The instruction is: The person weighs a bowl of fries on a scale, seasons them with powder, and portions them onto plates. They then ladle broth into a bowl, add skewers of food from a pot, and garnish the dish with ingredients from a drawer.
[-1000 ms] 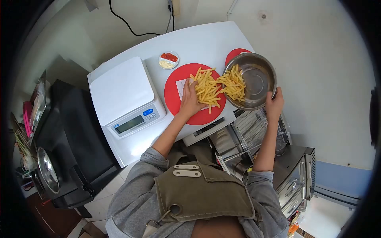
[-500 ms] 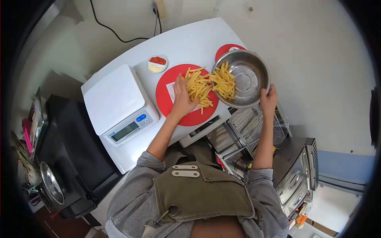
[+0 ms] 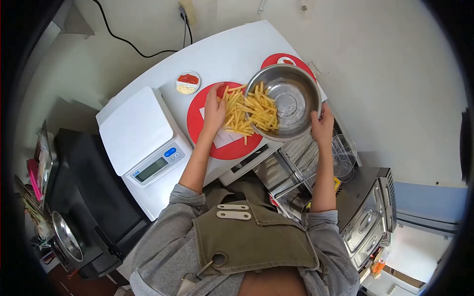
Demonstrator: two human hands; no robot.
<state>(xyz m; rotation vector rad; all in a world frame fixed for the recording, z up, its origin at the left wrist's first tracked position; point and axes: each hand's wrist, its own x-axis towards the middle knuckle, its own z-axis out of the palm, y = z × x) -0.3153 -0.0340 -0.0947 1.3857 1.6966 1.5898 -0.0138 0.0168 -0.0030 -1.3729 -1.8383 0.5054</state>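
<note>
My right hand (image 3: 322, 124) grips the right rim of a steel mixing bowl (image 3: 296, 101). The bowl is tilted to the left over a round red plate (image 3: 197, 123), with French fries (image 3: 261, 108) gathered at its lower left side. More fries (image 3: 234, 116) form a heap on the plate, running up to the bowl's rim. My left hand (image 3: 213, 112) is cupped along the heap's left side, fingers stretched out and touching fries. White paper (image 3: 229, 139) with faint print shows under the heap. Behind the plate is a small dish of red and cream sauces (image 3: 188, 83).
To the left stands a white digital scale (image 3: 140, 133) on the white table (image 3: 222, 54). A second red plate (image 3: 276, 59) with a sauce dish is partly hidden behind the bowl. Below the right table edge are a wire rack (image 3: 301, 153) and a steel oven-like appliance (image 3: 368, 217).
The bowl has moved left, further over the red plate. My left hand has shifted left and turned more upright beside the fries. More of the paper shows at the plate's near side.
</note>
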